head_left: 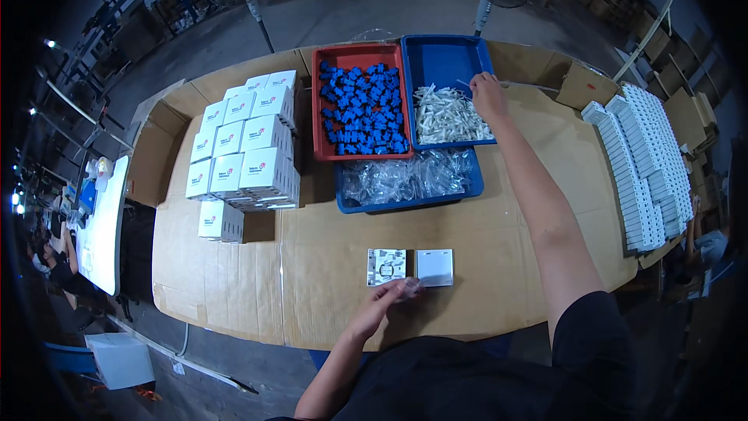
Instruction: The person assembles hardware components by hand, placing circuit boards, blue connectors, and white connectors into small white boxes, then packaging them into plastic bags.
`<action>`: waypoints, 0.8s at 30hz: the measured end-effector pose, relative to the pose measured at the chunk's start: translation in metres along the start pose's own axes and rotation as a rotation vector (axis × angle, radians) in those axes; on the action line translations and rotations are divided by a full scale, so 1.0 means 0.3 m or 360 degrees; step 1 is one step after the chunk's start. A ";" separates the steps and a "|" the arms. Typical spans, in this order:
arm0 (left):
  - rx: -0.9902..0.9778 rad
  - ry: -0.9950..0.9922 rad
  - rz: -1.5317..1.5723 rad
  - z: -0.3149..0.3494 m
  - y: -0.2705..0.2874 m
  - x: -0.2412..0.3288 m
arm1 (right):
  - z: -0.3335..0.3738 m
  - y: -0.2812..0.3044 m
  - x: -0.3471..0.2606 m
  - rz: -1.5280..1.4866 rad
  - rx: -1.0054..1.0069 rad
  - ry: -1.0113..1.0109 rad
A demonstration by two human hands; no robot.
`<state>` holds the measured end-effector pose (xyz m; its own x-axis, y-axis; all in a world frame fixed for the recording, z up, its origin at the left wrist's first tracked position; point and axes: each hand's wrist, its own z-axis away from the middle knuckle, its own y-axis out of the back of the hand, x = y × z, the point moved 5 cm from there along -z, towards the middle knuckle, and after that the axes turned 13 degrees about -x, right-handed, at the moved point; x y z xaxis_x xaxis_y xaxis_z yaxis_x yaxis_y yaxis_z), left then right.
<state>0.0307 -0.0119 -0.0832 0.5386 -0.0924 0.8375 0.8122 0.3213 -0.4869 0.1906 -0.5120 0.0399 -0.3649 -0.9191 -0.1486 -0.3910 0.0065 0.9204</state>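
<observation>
My left hand (378, 308) is closed on a small clear plastic bag (409, 288), just in front of two flat square box parts. One part (386, 267) has a grey-and-white patterned face with a dark ring shape; beside it lies a plain white square part (435, 267). My right arm reaches to the far blue tray (440, 58), which holds a heap of slim white plastic pieces (448, 115). Over the tray's right side, my right hand (488, 97) is pinched, with what looks like a thin white piece poking from its fingertips.
Blue plastic parts (362, 105) fill a red tray (317, 121). Nearer, clear bags (413, 175) lie in a blue tray (366, 206). White boxes (249, 140) are stacked left, and rows of white boxes (639, 164) line the right. Cardboard walls (156, 144) edge the table.
</observation>
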 end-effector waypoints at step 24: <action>0.0150 -0.0471 0.0776 -0.067 -0.102 0.265 | 0.652 0.437 -0.541 -0.2403 -0.0643 -0.0084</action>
<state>0.0531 -0.0482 -0.0067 0.7491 0.3508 0.5620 0.4549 0.3443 -0.8213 0.0334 -0.2851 0.1138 0.1100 0.0374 -0.9932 -0.1676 -0.9843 -0.0556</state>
